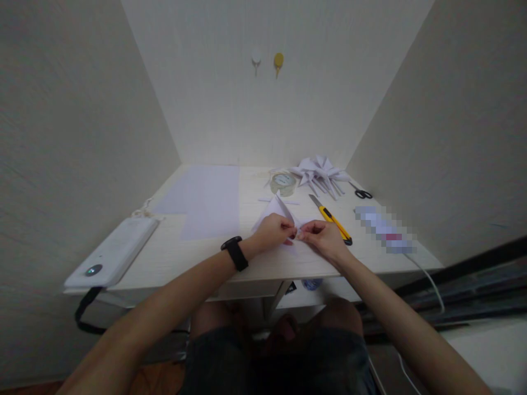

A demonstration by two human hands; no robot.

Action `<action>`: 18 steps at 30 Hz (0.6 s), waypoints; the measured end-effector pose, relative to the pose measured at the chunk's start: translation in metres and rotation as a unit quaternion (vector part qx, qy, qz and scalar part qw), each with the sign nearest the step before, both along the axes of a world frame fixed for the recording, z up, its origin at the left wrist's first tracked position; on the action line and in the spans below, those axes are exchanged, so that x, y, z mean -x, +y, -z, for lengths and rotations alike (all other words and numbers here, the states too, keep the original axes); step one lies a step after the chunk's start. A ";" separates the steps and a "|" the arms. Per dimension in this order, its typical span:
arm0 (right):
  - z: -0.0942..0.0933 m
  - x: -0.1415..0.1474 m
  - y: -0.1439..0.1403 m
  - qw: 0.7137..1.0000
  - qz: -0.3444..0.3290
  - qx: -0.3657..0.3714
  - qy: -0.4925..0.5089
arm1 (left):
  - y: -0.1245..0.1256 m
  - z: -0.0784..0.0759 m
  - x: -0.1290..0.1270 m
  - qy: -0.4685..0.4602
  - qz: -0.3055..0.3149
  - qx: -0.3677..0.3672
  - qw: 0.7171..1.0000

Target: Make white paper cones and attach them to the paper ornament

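No brand, label or writing can be read anywhere here; one long object [385, 229] to the right of the fingers is blurred out, and the white device [113, 251] far to their left shows only a small round button.

Both hands meet over the near part of the table [193, 263]. The left hand [272, 230], with a dark band [234, 253] on its wrist, has its fingertips [290, 232] pinched together on a folded piece of white paper [275, 209], which rises as a pointed flap just behind the fingers. The right hand [321, 236] pinches the same paper from the other side, its fingertips [301, 235] closed and almost touching the left ones.

No container with contents shows. A roll of clear tape [283, 182] lies beyond the fingers, and just right of it a heap of folded white paper shapes [319, 171]. A yellow utility knife [330, 219] lies just right of the right hand, its blade end pointing away. Black-handled scissors [362, 192] lie farther off to the right, near the wall. A flat pale sheet [206, 200] lies to the left of the fingers and beyond them. Two small hooks, one white [256, 59] and one yellow [279, 60], sit on the far wall.
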State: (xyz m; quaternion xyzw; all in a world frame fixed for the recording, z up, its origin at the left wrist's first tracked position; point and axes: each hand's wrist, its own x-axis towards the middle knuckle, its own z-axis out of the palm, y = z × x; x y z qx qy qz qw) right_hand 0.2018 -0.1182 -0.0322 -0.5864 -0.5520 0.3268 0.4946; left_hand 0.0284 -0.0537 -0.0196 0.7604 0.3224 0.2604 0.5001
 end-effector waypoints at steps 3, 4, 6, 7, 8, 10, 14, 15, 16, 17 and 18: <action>0.002 -0.002 0.001 1.000 0.000 -0.013 0.023 | -0.003 0.001 -0.001 -0.013 0.017 0.003 1.000; 0.003 -0.003 0.002 1.000 -0.003 -0.016 0.025 | -0.003 0.001 -0.002 -0.017 0.017 0.008 1.000; 0.004 -0.004 0.002 0.999 -0.011 -0.024 0.024 | -0.004 0.000 -0.002 -0.021 0.009 0.018 1.000; 0.005 -0.004 0.002 0.999 -0.016 -0.031 0.025 | -0.004 0.000 -0.003 -0.023 0.004 0.026 0.999; 0.005 -0.004 0.002 0.999 -0.021 -0.038 0.027 | -0.004 -0.001 -0.003 -0.027 -0.001 0.035 0.999; 0.004 -0.003 0.001 0.998 -0.030 -0.056 0.028 | -0.003 -0.003 -0.003 -0.037 -0.009 0.053 0.998; -0.001 -0.001 -0.004 0.995 -0.048 -0.092 -0.011 | -0.003 -0.006 -0.002 -0.054 -0.024 0.077 0.995; -0.002 0.000 -0.005 0.993 -0.055 -0.104 -0.028 | -0.003 -0.006 -0.002 -0.059 -0.028 0.081 0.995; -0.003 0.000 -0.006 0.990 -0.061 -0.115 -0.044 | -0.003 -0.007 -0.002 -0.065 -0.030 0.085 0.994; -0.004 0.000 -0.007 0.988 -0.065 -0.126 -0.059 | -0.004 -0.007 -0.002 -0.072 -0.032 0.091 0.993; -0.004 0.000 -0.007 0.986 -0.067 -0.134 -0.071 | -0.004 -0.007 -0.002 -0.078 -0.034 0.099 0.991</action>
